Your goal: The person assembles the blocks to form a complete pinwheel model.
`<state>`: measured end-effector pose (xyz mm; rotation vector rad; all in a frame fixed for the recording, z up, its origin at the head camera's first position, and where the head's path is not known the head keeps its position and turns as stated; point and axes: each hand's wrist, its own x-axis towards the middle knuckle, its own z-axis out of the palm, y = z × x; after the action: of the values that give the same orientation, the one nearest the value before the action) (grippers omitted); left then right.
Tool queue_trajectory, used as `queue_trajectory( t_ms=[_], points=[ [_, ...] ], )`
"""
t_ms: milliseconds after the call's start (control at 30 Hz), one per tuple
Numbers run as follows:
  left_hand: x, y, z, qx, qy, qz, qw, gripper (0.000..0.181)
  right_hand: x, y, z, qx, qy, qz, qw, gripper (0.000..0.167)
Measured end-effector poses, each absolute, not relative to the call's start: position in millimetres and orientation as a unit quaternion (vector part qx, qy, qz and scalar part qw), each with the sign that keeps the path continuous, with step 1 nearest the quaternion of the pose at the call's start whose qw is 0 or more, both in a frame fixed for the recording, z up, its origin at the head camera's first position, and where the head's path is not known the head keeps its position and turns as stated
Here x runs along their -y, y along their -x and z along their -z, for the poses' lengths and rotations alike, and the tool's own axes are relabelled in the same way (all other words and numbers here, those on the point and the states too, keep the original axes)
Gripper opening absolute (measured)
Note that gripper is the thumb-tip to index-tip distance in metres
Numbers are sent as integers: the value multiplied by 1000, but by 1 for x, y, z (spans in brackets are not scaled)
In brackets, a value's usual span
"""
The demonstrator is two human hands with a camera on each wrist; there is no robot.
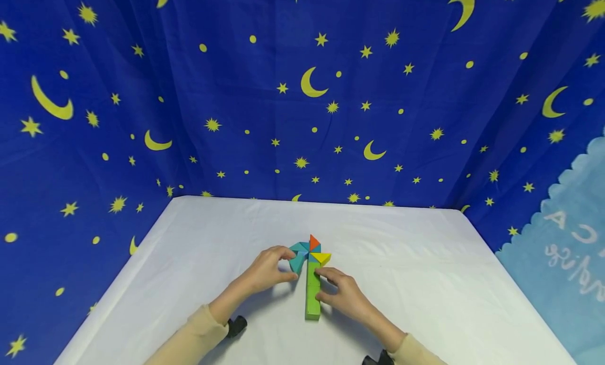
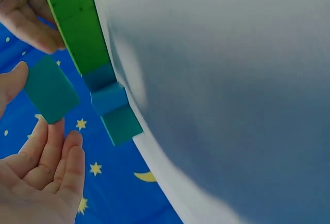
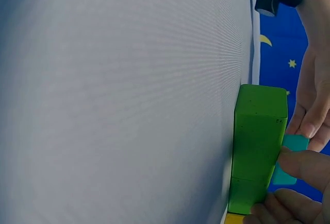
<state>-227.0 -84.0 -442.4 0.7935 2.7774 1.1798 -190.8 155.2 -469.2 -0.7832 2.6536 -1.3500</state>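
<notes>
My left hand (image 1: 267, 269) pinches a teal wedge-shaped block (image 2: 51, 90) between thumb and fingertips, left of a pinwheel-like layout of blocks. Green blocks (image 1: 312, 302) form a straight column toward me. My right hand (image 1: 345, 294) rests thumb and fingertips against the column's right side. At the column's far end are blue blocks (image 1: 317, 248). Around these sit an orange triangular block (image 1: 314, 243) on the far side, a yellow triangular block (image 1: 323, 258) at the right and another teal block (image 1: 298, 247) at the upper left.
A white cloth covers the table (image 1: 402, 281). Blue curtains (image 1: 264, 102) with yellow moons and stars stand behind and at the sides. A light-blue lettered cloth (image 1: 567, 239) hangs at the right. Black devices (image 1: 237, 326) show near both wrists.
</notes>
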Motion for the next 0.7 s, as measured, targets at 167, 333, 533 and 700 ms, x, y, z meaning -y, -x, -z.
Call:
queue_trajectory(
  t_ms=[167, 333, 533, 700],
  points=[
    [77, 226, 446, -899, -276, -339, 22, 43, -155, 190, 468, -860, 253, 442, 39, 52],
    [73, 225, 449, -910, -286, -300, 15, 43, -154, 190, 468, -858, 253, 445, 41, 52],
    [70, 224, 453, -917, -294, -271, -5, 41, -155, 191, 468, -861, 248, 442, 36, 52],
    [69, 223, 457, -916, -303, -264, -10, 41, -156, 190, 469, -860, 247, 445, 34, 52]
  ],
)
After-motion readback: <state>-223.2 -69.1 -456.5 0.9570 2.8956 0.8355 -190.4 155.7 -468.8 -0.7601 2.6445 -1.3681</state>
